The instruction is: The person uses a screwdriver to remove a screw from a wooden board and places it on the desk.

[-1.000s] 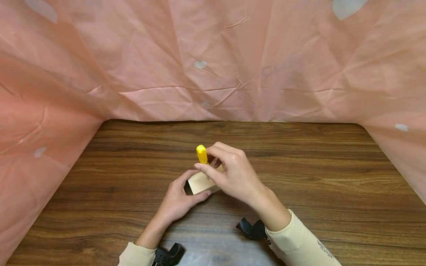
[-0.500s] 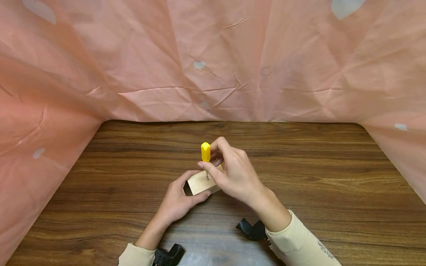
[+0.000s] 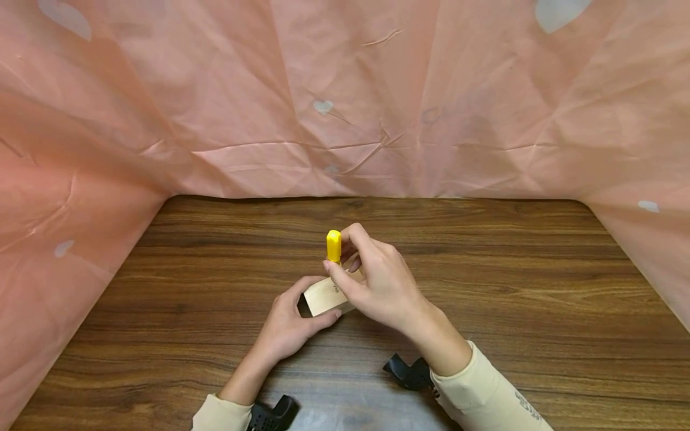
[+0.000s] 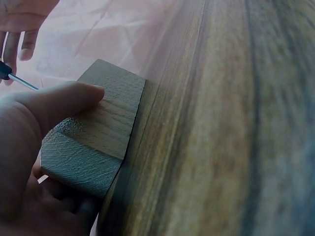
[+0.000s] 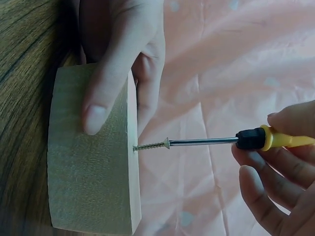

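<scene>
My left hand [image 3: 288, 323] grips a pale wooden block [image 3: 322, 297] on the table, thumb along the near side and fingers on the far side. A screw [image 5: 153, 146] stands out of the block's upper face, its tip in the wood and most of its thread showing in the right wrist view. Pinched by my right hand [image 3: 385, 290] is a screwdriver [image 3: 333, 245] with a yellow handle and black collar. Its steel shaft [image 5: 202, 141] meets the screw head, nearly in line with the screw. From the head view, the right hand covers the block's right end.
Dark wood-grain tabletop [image 3: 215, 239] lies under both hands. A pink curtain [image 3: 366, 120] with pale hearts hangs along the back and both sides. Black wrist mounts [image 3: 408, 372] sit below the forearms.
The screwdriver handle has gone from leaning left to nearly upright, shifting slightly right. My right thumb and fingers have shifted a little with it. The left hand and block stay still.
</scene>
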`<action>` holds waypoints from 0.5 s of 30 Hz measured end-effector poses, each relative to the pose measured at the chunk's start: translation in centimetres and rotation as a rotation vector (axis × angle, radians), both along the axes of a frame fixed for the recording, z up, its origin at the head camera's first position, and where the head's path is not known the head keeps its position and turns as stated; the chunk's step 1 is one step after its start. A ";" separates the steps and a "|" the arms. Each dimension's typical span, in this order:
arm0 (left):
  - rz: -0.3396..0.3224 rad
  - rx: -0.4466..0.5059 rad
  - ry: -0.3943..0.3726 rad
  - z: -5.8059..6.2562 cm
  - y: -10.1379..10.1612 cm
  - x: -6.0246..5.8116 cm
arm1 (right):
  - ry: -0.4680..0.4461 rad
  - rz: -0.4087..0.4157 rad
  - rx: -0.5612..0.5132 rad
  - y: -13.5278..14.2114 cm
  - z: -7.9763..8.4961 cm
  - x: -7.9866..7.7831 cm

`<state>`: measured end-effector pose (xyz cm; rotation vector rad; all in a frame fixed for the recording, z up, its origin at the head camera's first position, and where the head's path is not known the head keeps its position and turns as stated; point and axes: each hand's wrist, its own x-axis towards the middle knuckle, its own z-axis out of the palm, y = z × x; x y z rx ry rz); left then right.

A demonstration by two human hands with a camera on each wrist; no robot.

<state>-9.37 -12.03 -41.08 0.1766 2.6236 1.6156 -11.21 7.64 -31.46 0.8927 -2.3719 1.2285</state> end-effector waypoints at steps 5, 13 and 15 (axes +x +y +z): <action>-0.002 -0.001 0.002 0.0 0.0 0.0 | 0.008 0.018 0.012 0.1 0.0 0.1; 0.004 -0.010 -0.001 0.0 0.0 0.0 | 0.006 -0.007 0.029 0.0 -0.1 0.1; 0.004 -0.012 -0.004 0.1 0.0 0.0 | 0.018 -0.025 0.032 -0.1 -0.3 0.0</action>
